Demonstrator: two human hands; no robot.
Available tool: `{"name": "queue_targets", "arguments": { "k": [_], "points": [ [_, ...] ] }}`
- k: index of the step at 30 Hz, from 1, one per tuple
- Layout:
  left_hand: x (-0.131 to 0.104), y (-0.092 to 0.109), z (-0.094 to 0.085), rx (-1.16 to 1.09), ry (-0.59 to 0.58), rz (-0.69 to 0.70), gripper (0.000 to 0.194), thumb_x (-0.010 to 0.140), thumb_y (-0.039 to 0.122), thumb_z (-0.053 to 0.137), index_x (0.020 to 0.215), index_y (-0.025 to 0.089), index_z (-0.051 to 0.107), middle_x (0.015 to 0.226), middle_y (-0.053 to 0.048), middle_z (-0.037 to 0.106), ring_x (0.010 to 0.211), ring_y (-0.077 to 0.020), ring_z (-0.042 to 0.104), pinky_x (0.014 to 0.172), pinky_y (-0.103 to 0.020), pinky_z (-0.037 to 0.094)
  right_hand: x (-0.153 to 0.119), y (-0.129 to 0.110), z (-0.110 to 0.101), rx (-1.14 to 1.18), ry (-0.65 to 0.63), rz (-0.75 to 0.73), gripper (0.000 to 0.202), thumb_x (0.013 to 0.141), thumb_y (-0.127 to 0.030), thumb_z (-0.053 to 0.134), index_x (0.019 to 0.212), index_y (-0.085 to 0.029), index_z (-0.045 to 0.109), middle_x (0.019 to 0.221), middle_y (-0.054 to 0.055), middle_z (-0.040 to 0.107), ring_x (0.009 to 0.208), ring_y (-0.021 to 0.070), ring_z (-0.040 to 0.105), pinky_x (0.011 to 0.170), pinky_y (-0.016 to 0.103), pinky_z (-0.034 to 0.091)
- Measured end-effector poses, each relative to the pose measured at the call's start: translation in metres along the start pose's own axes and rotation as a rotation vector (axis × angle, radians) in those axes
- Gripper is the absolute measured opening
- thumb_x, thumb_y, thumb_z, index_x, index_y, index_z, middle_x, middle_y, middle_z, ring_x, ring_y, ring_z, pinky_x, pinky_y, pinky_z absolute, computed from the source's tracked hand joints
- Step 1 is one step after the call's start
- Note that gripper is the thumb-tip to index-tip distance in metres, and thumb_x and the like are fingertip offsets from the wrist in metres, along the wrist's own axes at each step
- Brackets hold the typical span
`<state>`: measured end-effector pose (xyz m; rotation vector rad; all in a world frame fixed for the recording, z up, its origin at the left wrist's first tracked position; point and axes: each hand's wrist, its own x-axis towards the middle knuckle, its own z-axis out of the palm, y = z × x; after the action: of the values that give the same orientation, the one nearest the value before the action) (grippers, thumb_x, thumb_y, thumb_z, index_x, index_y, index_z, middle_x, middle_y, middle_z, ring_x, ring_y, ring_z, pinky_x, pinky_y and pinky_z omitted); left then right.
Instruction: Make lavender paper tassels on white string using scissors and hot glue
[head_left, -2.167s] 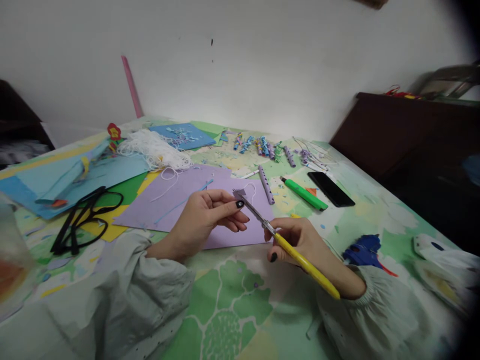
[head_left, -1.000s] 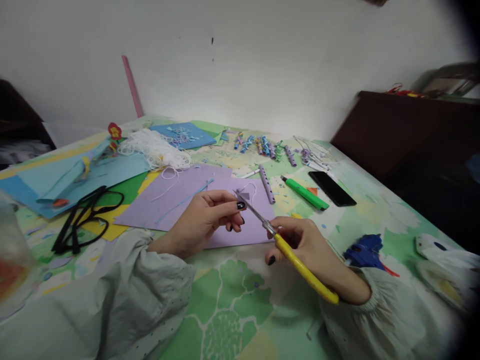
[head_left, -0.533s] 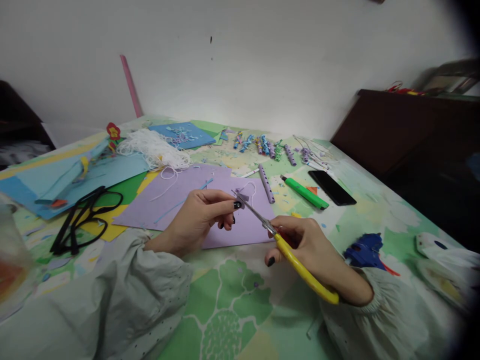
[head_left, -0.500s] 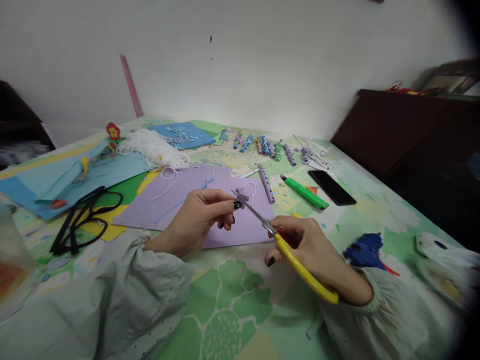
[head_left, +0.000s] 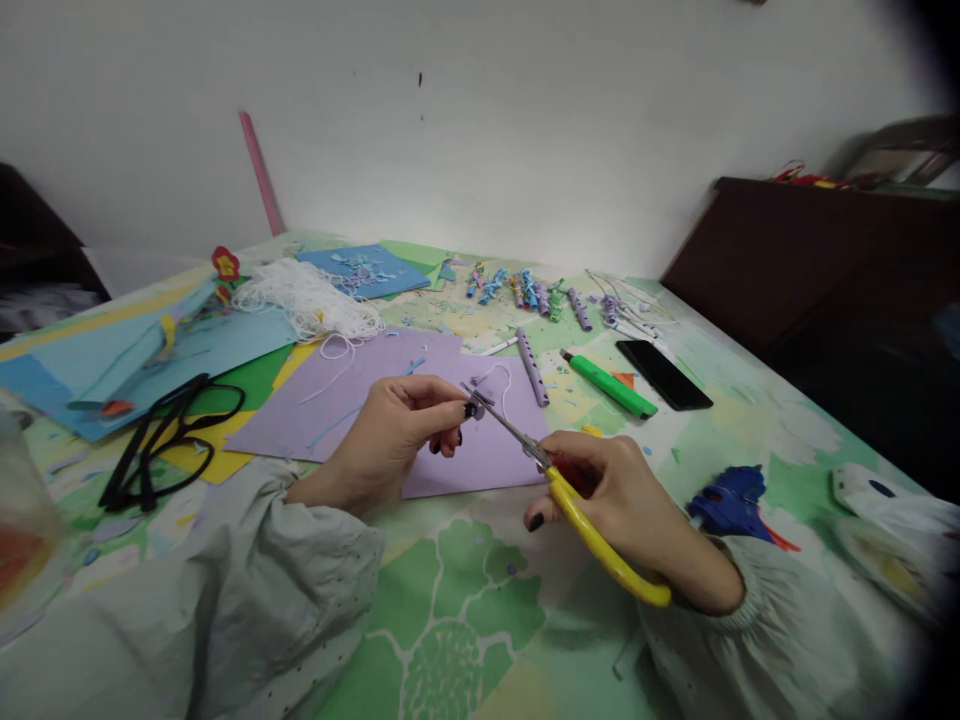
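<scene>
My left hand (head_left: 409, 430) pinches a small purple paper piece (head_left: 480, 409) between thumb and fingers, above purple sheets (head_left: 480, 465). Fingers of my right hand (head_left: 611, 500) are wrapped round the yellow handles of the scissors (head_left: 600, 545). The metal blades point up and left, with their tips at the small piece beside my left fingertips. Beyond my hands lies a purple paper tube with dark spots (head_left: 532, 368), near a curl of white string (head_left: 506, 385).
A green cutter (head_left: 611, 385), black phone (head_left: 664, 375) and blue glue gun (head_left: 729, 502) lie to the right. Black glasses (head_left: 176, 435) and white yarn (head_left: 307, 300) are on the left. Several small paper rolls (head_left: 529, 291) sit near the wall.
The scissor handles and my right thumb have shifted slightly left. The purple piece at my left fingertips has changed its angle and sits slightly lower.
</scene>
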<state>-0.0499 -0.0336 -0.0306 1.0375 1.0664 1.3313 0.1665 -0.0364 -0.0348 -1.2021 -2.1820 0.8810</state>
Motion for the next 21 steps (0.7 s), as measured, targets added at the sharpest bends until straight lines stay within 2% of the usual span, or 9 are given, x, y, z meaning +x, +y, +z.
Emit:
{"name": "queue_targets", "arguments": {
  "k": [6, 12, 17, 21],
  "points": [
    [0.003, -0.005, -0.004, 0.067, 0.001, 0.048, 0.006, 0.059, 0.009, 0.07, 0.059, 0.016, 0.071, 0.05, 0.002, 0.061, 0.041, -0.007, 0.05, 0.038, -0.017, 0.037, 0.0, 0.0, 0.0, -0.026, -0.001, -0.008, 0.032, 0.069, -0.036, 0.076, 0.063, -0.019, 0.049, 0.053, -0.007, 0.031, 0.053, 0.0093, 0.026, 0.047, 0.025, 0.021],
    [0.003, -0.001, -0.005, 0.142, 0.022, 0.077, 0.007, 0.06, 0.009, 0.067, 0.059, 0.016, 0.069, 0.045, 0.004, 0.057, 0.036, -0.006, 0.047, 0.036, -0.017, 0.035, -0.001, 0.003, -0.001, -0.119, 0.034, -0.064, 0.032, 0.068, -0.033, 0.076, 0.064, -0.019, 0.047, 0.052, -0.008, 0.031, 0.052, 0.0085, 0.025, 0.048, 0.025, 0.021],
    [0.002, -0.002, -0.003, 0.184, 0.035, 0.088, 0.007, 0.06, 0.009, 0.067, 0.063, 0.015, 0.066, 0.044, 0.006, 0.055, 0.036, -0.0046, 0.045, 0.036, -0.015, 0.033, -0.002, 0.002, 0.0, -0.157, 0.068, -0.074, 0.026, 0.068, -0.032, 0.075, 0.067, -0.019, 0.052, 0.051, -0.009, 0.031, 0.05, 0.0078, 0.026, 0.047, 0.023, 0.022],
    [0.002, -0.01, -0.001, 0.085, -0.048, 0.089, 0.006, 0.067, 0.013, 0.068, 0.069, 0.015, 0.062, 0.048, 0.006, 0.057, 0.041, -0.0057, 0.049, 0.039, -0.015, 0.036, -0.002, -0.001, 0.002, -0.15, 0.098, -0.066, 0.026, 0.068, -0.031, 0.075, 0.066, -0.018, 0.052, 0.051, -0.009, 0.031, 0.05, 0.0075, 0.027, 0.047, 0.022, 0.023]
  ]
}}
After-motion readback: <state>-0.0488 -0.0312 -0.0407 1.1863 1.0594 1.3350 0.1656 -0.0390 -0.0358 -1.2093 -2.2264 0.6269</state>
